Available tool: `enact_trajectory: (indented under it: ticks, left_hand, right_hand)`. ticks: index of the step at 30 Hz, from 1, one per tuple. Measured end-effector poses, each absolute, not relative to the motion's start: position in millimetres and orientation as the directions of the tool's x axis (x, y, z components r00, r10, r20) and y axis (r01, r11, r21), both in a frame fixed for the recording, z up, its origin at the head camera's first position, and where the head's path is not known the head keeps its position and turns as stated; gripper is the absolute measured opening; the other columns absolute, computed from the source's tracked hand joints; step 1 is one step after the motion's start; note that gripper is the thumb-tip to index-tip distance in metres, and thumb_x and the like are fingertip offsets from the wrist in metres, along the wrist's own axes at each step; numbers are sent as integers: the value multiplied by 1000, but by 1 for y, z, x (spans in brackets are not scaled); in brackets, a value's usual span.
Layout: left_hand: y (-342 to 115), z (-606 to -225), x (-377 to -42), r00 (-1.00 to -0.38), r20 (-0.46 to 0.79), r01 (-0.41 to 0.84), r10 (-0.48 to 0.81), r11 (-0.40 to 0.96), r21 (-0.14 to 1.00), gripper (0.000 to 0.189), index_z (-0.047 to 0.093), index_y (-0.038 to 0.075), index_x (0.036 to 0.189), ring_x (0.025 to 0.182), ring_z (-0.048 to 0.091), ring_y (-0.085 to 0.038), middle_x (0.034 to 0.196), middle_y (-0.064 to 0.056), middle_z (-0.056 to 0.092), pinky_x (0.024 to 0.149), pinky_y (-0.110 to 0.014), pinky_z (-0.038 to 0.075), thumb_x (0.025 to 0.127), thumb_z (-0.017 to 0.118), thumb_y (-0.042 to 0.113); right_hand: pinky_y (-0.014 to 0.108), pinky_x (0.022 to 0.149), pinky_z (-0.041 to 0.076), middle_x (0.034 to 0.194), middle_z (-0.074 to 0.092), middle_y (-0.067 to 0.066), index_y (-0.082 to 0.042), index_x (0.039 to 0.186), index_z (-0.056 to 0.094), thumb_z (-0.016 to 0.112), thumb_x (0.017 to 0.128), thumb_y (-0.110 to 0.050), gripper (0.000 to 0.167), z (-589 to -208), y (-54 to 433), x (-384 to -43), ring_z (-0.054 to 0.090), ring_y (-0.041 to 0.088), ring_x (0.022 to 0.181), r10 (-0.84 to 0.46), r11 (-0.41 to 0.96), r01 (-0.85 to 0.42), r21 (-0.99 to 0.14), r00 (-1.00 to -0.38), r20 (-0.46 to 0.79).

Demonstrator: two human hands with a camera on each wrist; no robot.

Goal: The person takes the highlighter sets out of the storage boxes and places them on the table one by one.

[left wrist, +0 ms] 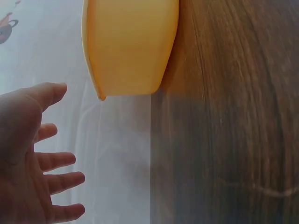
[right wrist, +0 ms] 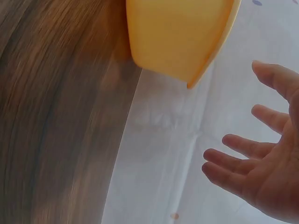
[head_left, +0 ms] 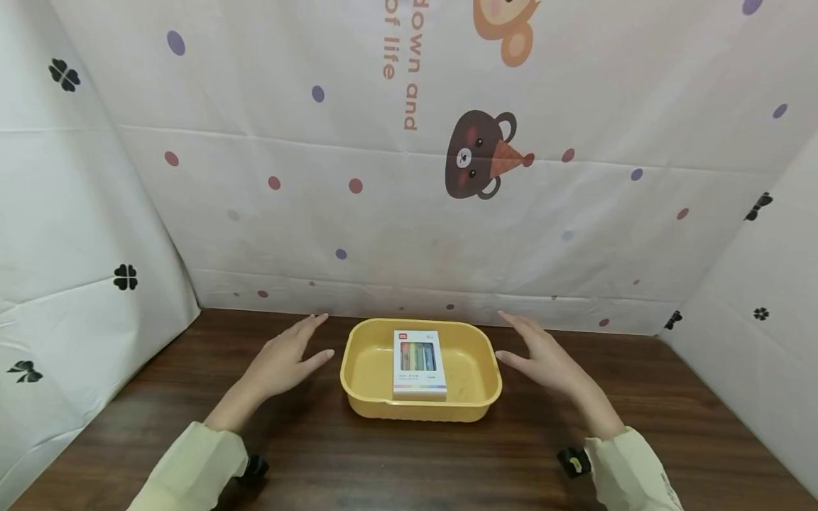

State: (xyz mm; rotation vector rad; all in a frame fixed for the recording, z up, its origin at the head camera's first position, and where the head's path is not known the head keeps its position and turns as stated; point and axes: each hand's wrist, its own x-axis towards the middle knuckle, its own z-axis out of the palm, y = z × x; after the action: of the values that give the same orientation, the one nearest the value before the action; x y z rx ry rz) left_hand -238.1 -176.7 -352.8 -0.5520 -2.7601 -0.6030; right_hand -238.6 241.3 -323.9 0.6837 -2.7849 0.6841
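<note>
A yellow plastic basin stands on the dark wooden table, its long side toward me. Inside lies a white box with a window showing several coloured sticks, perhaps pens or crayons. My left hand is held just left of the basin, fingers spread and holding nothing. On the other side, my right hand mirrors it, thumb near the basin's right rim. Both wrist views show the spread fingers apart from the basin's end walls.
The wooden table reaches back to a white printed cloth with bears and dots. Similar cloth hangs at the left and right. A black wrist strap shows at the left sleeve, and another at the right.
</note>
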Motion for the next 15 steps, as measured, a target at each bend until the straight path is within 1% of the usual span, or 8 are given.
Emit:
enact_trajectory:
  ticks: [3,9,12,15]
  left_hand:
    - [-174,-353,-239,-897,318,416,306,829,374,65,32,7,140,125,37,-39,139,-19,38,91,-64,31,89,55,40]
    - [-170,-355,-239,-908,288,409,305,799,442,69,29,7,142,126,35,-39,142,-18,35,90,-66,29,89,53,44]
    - [-168,-355,-239,-910,279,410,308,777,479,71,27,7,143,126,34,-39,142,-19,33,92,-64,30,89,52,47]
    - [-165,-357,-241,-911,270,410,312,752,516,71,25,8,143,127,33,-39,142,-20,32,95,-60,30,89,52,46]
  right_hand:
    - [60,95,30,138,36,22,-6,140,33,63,86,-28,66,-325,236,-240,31,41,126,-398,778,-489,-395,-869,293]
    - [60,95,29,140,36,21,-5,140,33,62,86,-31,66,-327,227,-241,31,42,127,-408,766,-495,-411,-868,284]
    - [58,96,31,140,36,21,-6,140,34,62,86,-30,65,-328,222,-241,34,42,125,-402,763,-485,-427,-874,275]
    - [54,95,35,139,37,20,-5,140,34,62,86,-29,64,-328,217,-241,40,41,121,-402,756,-478,-448,-878,260]
